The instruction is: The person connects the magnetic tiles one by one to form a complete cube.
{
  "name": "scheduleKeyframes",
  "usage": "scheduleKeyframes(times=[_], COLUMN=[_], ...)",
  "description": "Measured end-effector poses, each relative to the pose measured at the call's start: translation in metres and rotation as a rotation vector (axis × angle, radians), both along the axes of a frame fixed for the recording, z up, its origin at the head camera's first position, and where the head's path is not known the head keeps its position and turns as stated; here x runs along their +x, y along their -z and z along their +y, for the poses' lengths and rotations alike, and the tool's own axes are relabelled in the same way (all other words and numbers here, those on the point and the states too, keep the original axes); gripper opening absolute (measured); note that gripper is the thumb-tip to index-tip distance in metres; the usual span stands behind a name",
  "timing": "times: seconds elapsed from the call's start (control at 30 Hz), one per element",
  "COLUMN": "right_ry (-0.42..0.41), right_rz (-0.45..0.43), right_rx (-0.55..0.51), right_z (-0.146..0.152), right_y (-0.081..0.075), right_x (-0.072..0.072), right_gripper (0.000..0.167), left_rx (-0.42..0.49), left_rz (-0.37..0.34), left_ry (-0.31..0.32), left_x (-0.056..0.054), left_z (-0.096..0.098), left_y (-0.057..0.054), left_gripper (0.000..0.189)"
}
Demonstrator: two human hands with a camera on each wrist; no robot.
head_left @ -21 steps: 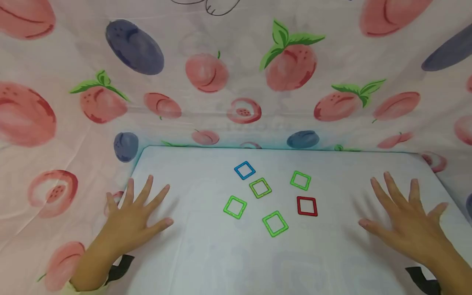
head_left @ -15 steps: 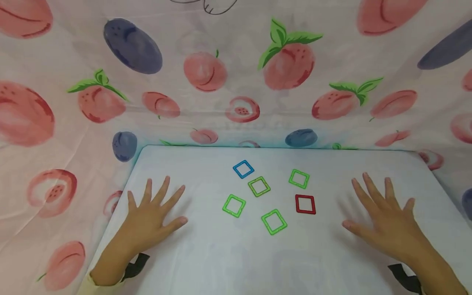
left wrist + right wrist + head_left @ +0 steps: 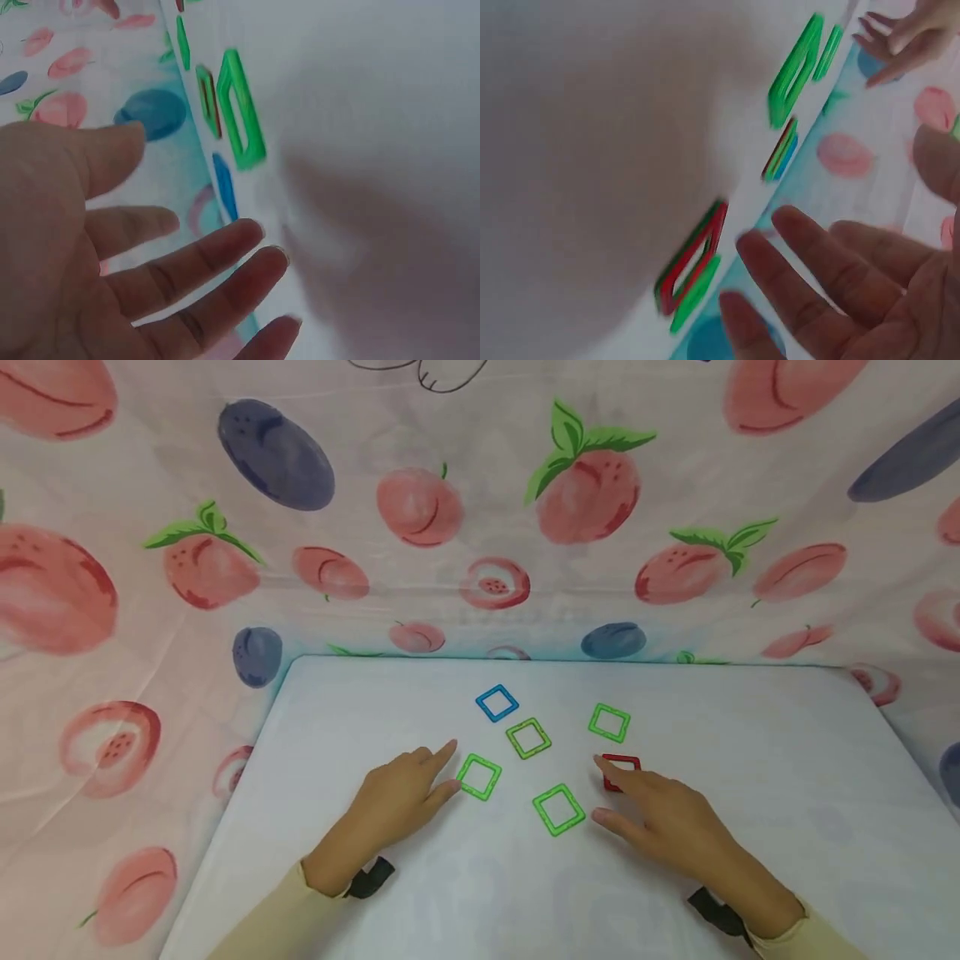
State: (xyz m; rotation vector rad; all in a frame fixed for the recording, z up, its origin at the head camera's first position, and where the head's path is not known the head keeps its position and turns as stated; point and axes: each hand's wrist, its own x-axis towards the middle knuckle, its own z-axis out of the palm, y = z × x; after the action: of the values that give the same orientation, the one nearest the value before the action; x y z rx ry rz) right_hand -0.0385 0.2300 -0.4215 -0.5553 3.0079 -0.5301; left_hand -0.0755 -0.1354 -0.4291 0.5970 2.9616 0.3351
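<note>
Fingers (image 3: 444,755) parted and empty, our left hand (image 3: 401,797) hovers beside the leftmost green square frame (image 3: 492,784) and our right hand (image 3: 675,822) over the red square frame (image 3: 630,762) on the white tabletop (image 3: 525,893), frames we judge light and stiff, best pinched at opposite edges.

Red frame (image 3: 628,760), blue frame (image 3: 506,712), four green frames (image 3: 573,801) (one yellowish) — peach-printed cloth (image 3: 480,460).

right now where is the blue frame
Head view: the blue frame lies near the far edge of the table, beyond and left of the yellow-green frame.
</note>
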Motion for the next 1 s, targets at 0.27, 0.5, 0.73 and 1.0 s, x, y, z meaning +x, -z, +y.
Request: scheduleKeyframes(times=[0.27,0.5,0.73,1.0], right_ry=[0.071,0.208,0.233,0.224], right_rz=[-0.267,-0.399,-0.386,-0.377], right_rx=[-0.211,-0.108,-0.023,-0.011], right_z=[-0.023,-0.046,-0.059,-0.059], right_y=[0.018,0.025,0.024,0.023], right_x=[-0.019,-0.020,-0.020,-0.021], right_gripper=[0.032,0.040,0.038,0.037], left_rx=[0.177,0.190,0.200,0.278], left_rz=[-0.188,-0.271,-0.222,-0.209], left_ry=[-0.048,-0.026,0.034,0.029], left_x=[-0.017,-0.021,-0.014,-0.005], left_z=[0.024,0.027,0.035,0.048], left_y=[0.019,0.028,0.032,0.032], left_gripper=[0.058,0.060,0.061,0.049])
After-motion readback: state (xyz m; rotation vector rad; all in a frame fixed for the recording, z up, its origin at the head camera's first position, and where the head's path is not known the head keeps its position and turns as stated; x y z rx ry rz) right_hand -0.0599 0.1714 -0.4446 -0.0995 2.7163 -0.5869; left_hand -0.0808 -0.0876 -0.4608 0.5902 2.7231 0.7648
